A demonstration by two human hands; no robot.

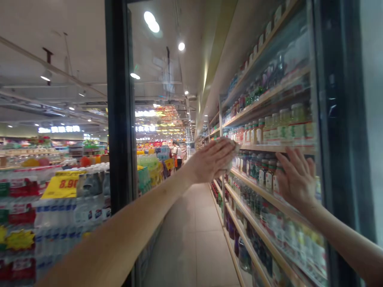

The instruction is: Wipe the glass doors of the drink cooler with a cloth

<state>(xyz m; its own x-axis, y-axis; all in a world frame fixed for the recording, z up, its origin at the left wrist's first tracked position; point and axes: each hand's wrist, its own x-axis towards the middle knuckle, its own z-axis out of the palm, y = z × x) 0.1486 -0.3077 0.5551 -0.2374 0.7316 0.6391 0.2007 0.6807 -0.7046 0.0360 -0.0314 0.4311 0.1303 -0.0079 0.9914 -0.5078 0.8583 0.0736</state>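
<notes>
I face a glass cooler door (185, 99) with dark frames at its left (119, 119) and right (338, 119). My left hand (211, 161) reaches far across the pane, fingers flat and together, pressing a pale cloth (232, 157) against the glass. My right hand (296, 179) lies open with spread fingers flat on the glass, near the right frame. Behind the pane run wooden shelves (269, 95) filled with several bottles and jars (269, 131).
Stacked packs of water bottles (60, 215) with a yellow price sign (62, 184) stand at the left. A tiled aisle (194, 239) runs ahead between the displays. A person (177, 153) stands far down the aisle. Ceiling lamps reflect in the glass.
</notes>
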